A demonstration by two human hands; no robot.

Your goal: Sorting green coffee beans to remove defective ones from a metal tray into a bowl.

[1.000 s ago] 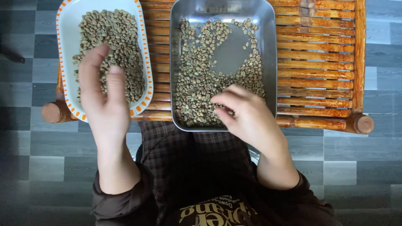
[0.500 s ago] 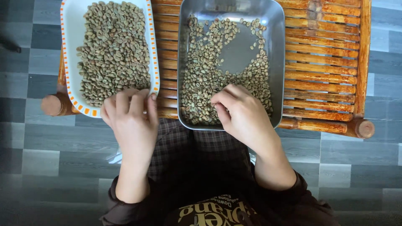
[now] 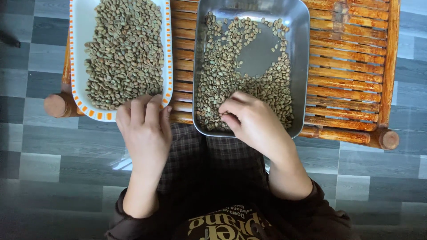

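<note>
The right hand [image 3: 253, 122] rests in a shiny rectangular metal tray [image 3: 302, 53], fingers [image 3: 229, 106] pinched together among matte green coffee beans [image 3: 222, 75]. The left hand [image 3: 144, 129] curls loosely on the near rim of a white, orange-edged oblong dish [image 3: 76, 66] heaped with beans, holding nothing visible. Both stand on a slatted wooden counter [image 3: 347, 66]

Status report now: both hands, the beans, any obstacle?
Left hand on rim of white dish, fingers curled. Right hand in steel tray, pinching among beans. Nothing in the way.
</note>
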